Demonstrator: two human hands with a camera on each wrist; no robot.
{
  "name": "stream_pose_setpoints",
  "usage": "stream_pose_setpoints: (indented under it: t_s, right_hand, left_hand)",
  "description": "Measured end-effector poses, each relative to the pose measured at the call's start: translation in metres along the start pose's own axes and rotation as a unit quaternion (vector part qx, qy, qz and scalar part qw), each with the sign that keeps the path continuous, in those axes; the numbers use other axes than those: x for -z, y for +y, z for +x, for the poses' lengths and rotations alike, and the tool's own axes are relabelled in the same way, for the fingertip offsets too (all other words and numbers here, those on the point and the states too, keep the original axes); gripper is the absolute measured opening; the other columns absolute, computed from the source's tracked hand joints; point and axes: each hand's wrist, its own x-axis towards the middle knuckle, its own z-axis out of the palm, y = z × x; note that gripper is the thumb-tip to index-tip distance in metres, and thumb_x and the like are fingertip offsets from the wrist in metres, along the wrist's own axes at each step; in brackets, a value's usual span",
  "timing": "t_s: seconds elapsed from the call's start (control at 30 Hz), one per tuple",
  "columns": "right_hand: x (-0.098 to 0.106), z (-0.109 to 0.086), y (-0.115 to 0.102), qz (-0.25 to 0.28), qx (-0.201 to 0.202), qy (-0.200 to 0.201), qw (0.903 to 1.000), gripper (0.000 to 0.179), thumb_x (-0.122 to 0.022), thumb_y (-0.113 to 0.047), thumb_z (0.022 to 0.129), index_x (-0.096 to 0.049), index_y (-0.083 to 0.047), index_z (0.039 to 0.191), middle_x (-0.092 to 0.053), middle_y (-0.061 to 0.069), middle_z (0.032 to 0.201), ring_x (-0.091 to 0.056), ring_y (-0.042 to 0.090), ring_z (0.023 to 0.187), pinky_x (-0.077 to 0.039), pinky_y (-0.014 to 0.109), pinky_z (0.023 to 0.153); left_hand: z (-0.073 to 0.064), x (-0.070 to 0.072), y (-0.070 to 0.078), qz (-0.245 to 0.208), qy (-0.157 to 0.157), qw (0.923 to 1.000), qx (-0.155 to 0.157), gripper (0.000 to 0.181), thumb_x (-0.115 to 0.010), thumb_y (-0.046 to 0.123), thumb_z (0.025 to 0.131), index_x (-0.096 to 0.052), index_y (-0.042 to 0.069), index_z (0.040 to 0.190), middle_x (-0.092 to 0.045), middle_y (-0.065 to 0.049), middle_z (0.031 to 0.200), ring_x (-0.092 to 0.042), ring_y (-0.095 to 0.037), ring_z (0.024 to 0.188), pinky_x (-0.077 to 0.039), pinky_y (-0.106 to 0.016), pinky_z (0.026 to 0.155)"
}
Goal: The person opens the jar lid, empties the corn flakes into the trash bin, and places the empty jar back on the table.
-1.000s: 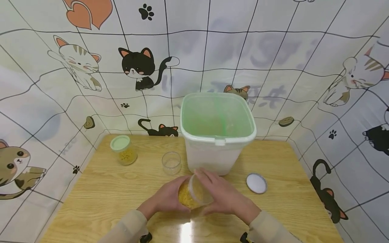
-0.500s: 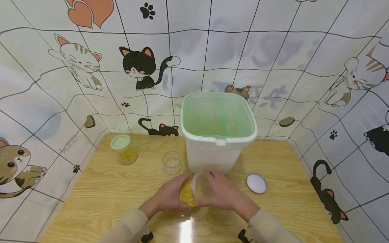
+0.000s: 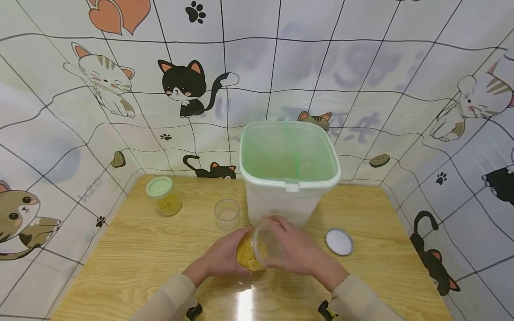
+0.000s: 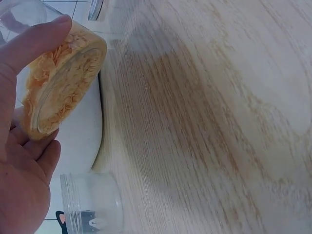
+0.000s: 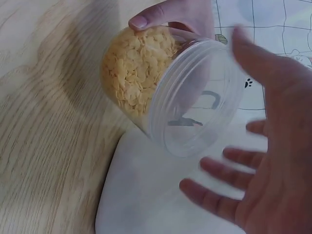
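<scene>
Both sleeves [image 3: 172,298] are long and pale beige, ending at the wrists [image 3: 194,273].

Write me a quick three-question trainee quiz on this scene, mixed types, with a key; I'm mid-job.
1. True or false: the left hand holds the jar of yellow flakes tilted, its mouth toward the right hand.
2. Seen in the head view, where does the clear container stand relative to the white tub? (a) inside it (b) to its right (c) to its left
3. Fill in the blank: the lidded jar at the back left has a ____ lid.

Key: 1 true; 2 c; 3 green.
</scene>
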Motion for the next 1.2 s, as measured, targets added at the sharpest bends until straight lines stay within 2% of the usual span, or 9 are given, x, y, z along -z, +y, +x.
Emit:
stream_pose_setpoints:
  t_s: [0.1, 0.23, 0.47, 0.6, 0.67, 0.8, 0.97, 1.07, 1.2]
  right_hand:
    - [-0.0021, 0.0011, -0.0014, -0.003, -0.059, -0.005, 0.9982, 0.104, -0.057, -0.077, 0.077, -0.022, -0.017, 0.156, -0.042, 0.014, 0.149, -0.049, 0.034, 0.131, -0.049, 0.050, 0.100]
    - [-0.0057, 0.0021, -0.0011, -0.014, -0.104, -0.037, 0.9938, 0.112, -0.056, -0.083, 0.072, -0.024, -0.015, 0.155, -0.047, 0.021, 0.144, -0.053, 0.041, 0.125, -0.052, 0.054, 0.092]
    - [-0.0065, 0.0024, 0.0043, 0.023, -0.044, -0.047, 0.9977, 0.107, -0.076, -0.066, 0.068, -0.026, -0.028, 0.154, -0.047, 0.012, 0.144, -0.052, 0.033, 0.125, -0.051, 0.050, 0.094]
    - [-0.0041, 0.0016, 0.0065, 0.022, 0.004, -0.049, 0.9985, 0.113, -0.087, -0.047, 0.065, -0.016, -0.043, 0.154, -0.042, 0.013, 0.147, -0.051, 0.034, 0.126, -0.053, 0.049, 0.092]
    - [-0.0027, 0.0010, 0.0067, 0.018, 0.011, -0.055, 0.9983, 0.120, -0.088, -0.047, 0.063, -0.010, -0.044, 0.154, -0.037, 0.017, 0.151, -0.049, 0.038, 0.128, -0.052, 0.051, 0.094]
    - [0.0001, 0.0016, 0.0046, 0.018, -0.029, -0.059, 0.9977, 0.117, -0.072, -0.069, 0.068, -0.005, -0.032, 0.157, -0.030, 0.021, 0.156, -0.044, 0.041, 0.134, -0.047, 0.053, 0.102]
    - [0.0000, 0.0050, -0.0006, 0.018, -0.107, -0.053, 0.9927, 0.113, -0.054, -0.082, 0.074, -0.020, -0.011, 0.156, -0.046, 0.023, 0.146, -0.054, 0.040, 0.125, -0.050, 0.050, 0.098]
    - [-0.0020, 0.0057, -0.0026, 0.024, -0.123, -0.066, 0.9899, 0.114, -0.058, -0.081, 0.072, -0.026, -0.007, 0.153, -0.054, 0.023, 0.138, -0.061, 0.039, 0.115, -0.053, 0.050, 0.090]
    - [-0.0050, 0.0052, -0.0011, 0.044, -0.100, -0.071, 0.9915, 0.109, -0.067, -0.075, 0.070, -0.028, -0.015, 0.151, -0.055, 0.018, 0.135, -0.063, 0.034, 0.109, -0.055, 0.047, 0.084]
  left_hand:
    - [0.0013, 0.0004, 0.0001, 0.002, 0.002, 1.0000, -0.003, 0.111, -0.092, 0.041, 0.057, -0.034, 0.016, 0.149, -0.052, 0.003, 0.140, -0.053, -0.015, 0.124, -0.046, -0.042, 0.105]
    - [0.0029, 0.0001, 0.0001, 0.003, 0.004, 1.0000, -0.006, 0.112, -0.091, 0.041, 0.057, -0.034, 0.013, 0.149, -0.051, 0.002, 0.142, -0.052, -0.016, 0.125, -0.046, -0.042, 0.105]
    - [0.0027, 0.0008, -0.0003, 0.001, 0.006, 0.9999, -0.012, 0.112, -0.092, 0.038, 0.057, -0.034, 0.011, 0.149, -0.050, -0.001, 0.144, -0.050, -0.020, 0.130, -0.044, -0.044, 0.107]
    - [0.0029, 0.0006, -0.0013, -0.001, 0.003, 1.0000, -0.008, 0.112, -0.093, 0.038, 0.057, -0.033, 0.015, 0.150, -0.049, 0.001, 0.145, -0.049, -0.019, 0.131, -0.044, -0.045, 0.108]
    - [0.0033, 0.0006, -0.0020, -0.005, 0.002, 1.0000, -0.006, 0.113, -0.093, 0.038, 0.057, -0.033, 0.017, 0.150, -0.048, 0.003, 0.145, -0.049, -0.017, 0.131, -0.043, -0.044, 0.108]
    - [0.0033, 0.0003, -0.0032, -0.004, 0.000, 1.0000, -0.003, 0.114, -0.092, 0.040, 0.056, -0.033, 0.016, 0.150, -0.049, 0.005, 0.144, -0.050, -0.015, 0.129, -0.044, -0.043, 0.108]
    - [0.0030, -0.0005, -0.0035, 0.004, 0.001, 1.0000, -0.004, 0.114, -0.092, 0.041, 0.057, -0.032, 0.015, 0.150, -0.049, 0.003, 0.144, -0.050, -0.016, 0.128, -0.045, -0.043, 0.106]
    - [0.0034, -0.0006, -0.0023, 0.007, 0.003, 0.9999, -0.007, 0.113, -0.092, 0.041, 0.057, -0.033, 0.015, 0.150, -0.049, 0.003, 0.145, -0.050, -0.016, 0.128, -0.045, -0.043, 0.106]
    - [0.0030, 0.0001, -0.0007, 0.009, 0.001, 0.9999, -0.009, 0.113, -0.091, 0.041, 0.057, -0.032, 0.016, 0.150, -0.047, 0.003, 0.146, -0.049, -0.017, 0.130, -0.044, -0.043, 0.107]
